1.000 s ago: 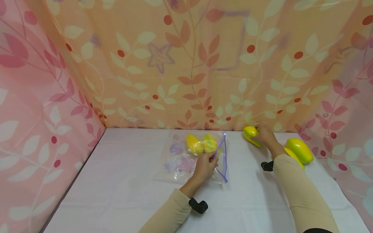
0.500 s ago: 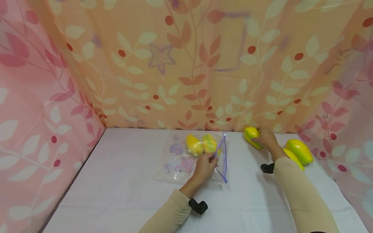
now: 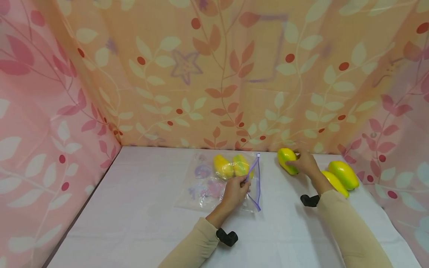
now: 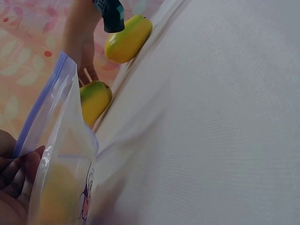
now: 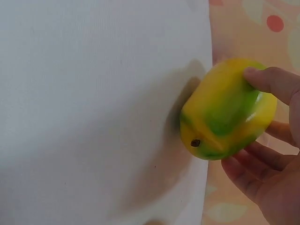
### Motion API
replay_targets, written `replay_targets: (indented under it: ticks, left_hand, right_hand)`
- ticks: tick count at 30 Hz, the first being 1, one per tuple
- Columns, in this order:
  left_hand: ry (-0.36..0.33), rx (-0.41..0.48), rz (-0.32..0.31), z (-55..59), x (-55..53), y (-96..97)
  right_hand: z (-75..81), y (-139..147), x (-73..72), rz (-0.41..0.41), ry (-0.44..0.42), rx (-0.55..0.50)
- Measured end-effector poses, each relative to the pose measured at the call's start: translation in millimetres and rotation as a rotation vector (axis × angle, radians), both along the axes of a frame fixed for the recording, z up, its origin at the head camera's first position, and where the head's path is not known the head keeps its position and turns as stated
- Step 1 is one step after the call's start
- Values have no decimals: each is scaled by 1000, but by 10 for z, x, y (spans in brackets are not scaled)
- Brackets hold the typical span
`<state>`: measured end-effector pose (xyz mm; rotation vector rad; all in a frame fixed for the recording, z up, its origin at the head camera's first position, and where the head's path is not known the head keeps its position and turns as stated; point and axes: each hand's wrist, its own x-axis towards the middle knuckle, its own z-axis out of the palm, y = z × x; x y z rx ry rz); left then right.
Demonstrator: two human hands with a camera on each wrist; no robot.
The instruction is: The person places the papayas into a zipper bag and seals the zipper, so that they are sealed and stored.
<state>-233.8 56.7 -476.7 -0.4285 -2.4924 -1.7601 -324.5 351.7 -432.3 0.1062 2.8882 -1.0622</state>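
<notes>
Purple figures [image 3: 202, 171] are printed on the clear bag [image 3: 201, 204], pinched near its mouth by the left grip [image 3: 235, 193]; two bagged fruits [image 3: 223, 167] are seen just beyond. One yellow-green fruit [image 3: 285, 159] is held by the right grip [image 3: 307, 163], thumb and fingers spread; two loose fruits [image 3: 345, 174] lie to its right.

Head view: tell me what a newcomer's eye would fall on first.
Probably the glossy yellow-green fruit in the right hand, near the far edge of the white table, with two more fruits lying to its right. Next, the clear bag to its left, a pair of fruits showing inside, its purple zip pinched by the left hand. Behind rises the orange leaf-patterned backdrop.
</notes>
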Motion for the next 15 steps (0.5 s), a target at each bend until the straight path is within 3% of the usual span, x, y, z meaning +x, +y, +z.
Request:
replay_targets:
  ticks: [15]
  left_hand:
    - [-14, -4, 2, 39, 21, -15]
  right_hand:
    - [81, -118, 217, -22, -52, 26]
